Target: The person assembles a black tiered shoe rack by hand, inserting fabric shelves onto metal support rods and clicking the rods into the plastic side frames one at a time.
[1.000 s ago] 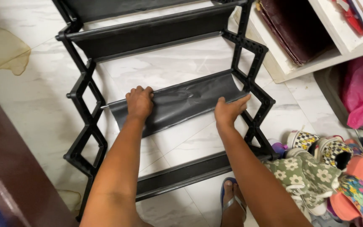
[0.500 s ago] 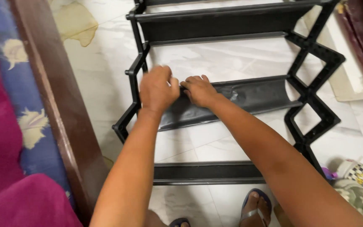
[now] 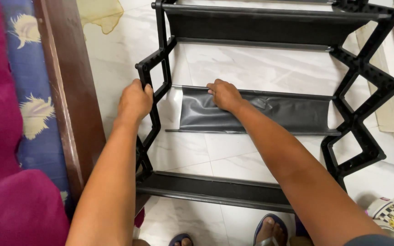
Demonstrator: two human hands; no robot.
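— While I look down from the head camera, my left hand [image 3: 134, 101] is clamped around the zigzag side frame [image 3: 153, 68] of the black rack [image 3: 365, 77].

— And your right?

— My right hand [image 3: 224, 94] lies flat, fingers together, on the dark fabric shelf [image 3: 270, 114], pressing at its upper rod [image 3: 192, 87].

— Where is the rack?

— It stands on the white marble floor [image 3: 251, 64], just beside a wooden bed frame [image 3: 71, 105], with my sandalled foot [image 3: 270, 230] below its lowest tier [image 3: 215, 189].
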